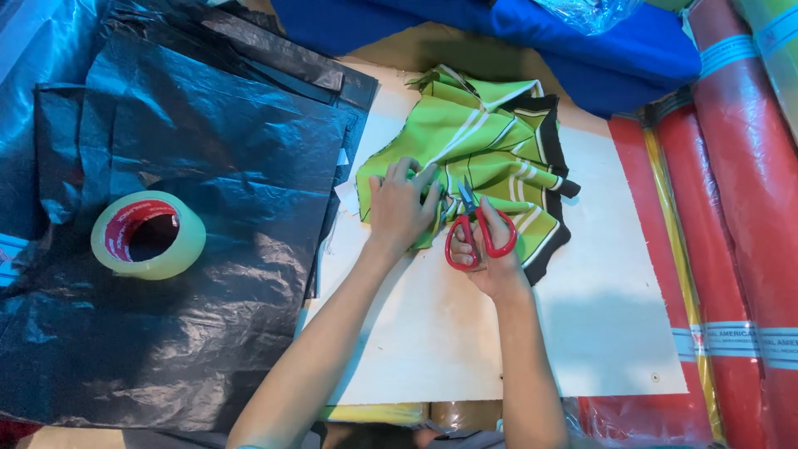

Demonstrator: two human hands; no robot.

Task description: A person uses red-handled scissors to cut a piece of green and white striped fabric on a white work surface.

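A crumpled green cloth (486, 137) with white stripes and black trim lies on a white board (598, 324). My left hand (401, 208) presses flat on the cloth's near left edge. My right hand (492, 254) holds red-handled scissors (475, 233), fingers through the loops. The short blades point away from me into the cloth, just right of my left fingers.
Black plastic sheeting (208, 166) covers the left side, with a roll of clear tape (148, 235) lying on it. Red fabric rolls (731, 208) lie along the right edge. Blue fabric (598, 41) lies at the far side.
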